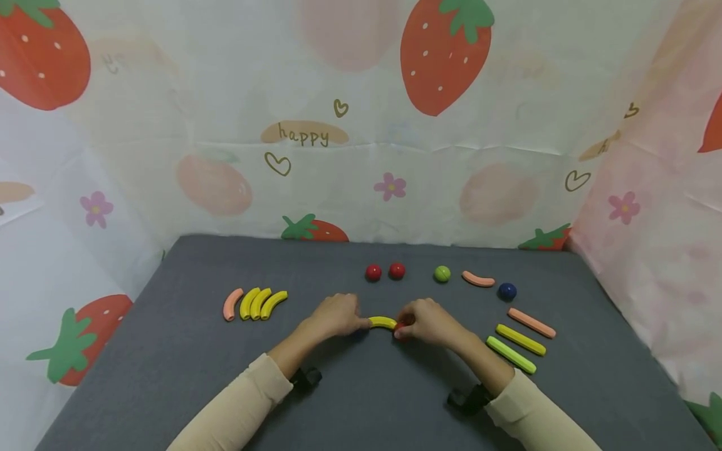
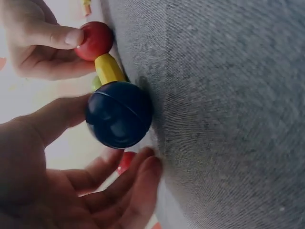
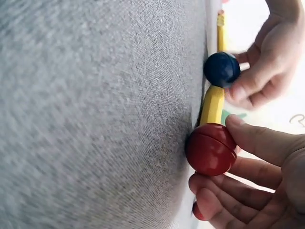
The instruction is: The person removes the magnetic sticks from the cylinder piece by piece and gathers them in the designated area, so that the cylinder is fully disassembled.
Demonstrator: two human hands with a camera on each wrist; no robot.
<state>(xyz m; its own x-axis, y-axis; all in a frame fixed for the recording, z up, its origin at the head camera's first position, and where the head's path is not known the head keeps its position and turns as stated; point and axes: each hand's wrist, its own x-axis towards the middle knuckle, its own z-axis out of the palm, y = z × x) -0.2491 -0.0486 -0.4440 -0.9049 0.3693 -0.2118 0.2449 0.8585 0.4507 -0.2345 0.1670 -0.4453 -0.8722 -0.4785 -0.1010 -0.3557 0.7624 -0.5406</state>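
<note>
A curved yellow stick (image 1: 383,322) lies on the cloth between both hands. At its left end is a dark blue magnetic-looking ball (image 2: 119,114), which my left hand (image 1: 338,315) holds between thumb and fingers; the hand hides this ball in the head view. On the other end sits a red ball (image 3: 211,149), pinched by the thumb and fingers of my right hand (image 1: 427,322). Stick and balls appear to touch at both ends. In the right wrist view the left hand (image 3: 269,62) is beside the blue ball.
Left on the grey cloth (image 1: 186,351) lie a curved pink stick (image 1: 232,305) and several curved yellow ones (image 1: 260,304). Behind the hands are two red balls (image 1: 397,270) and a green ball (image 1: 442,274). Rightward are a blue ball (image 1: 507,291) and straight sticks (image 1: 521,339).
</note>
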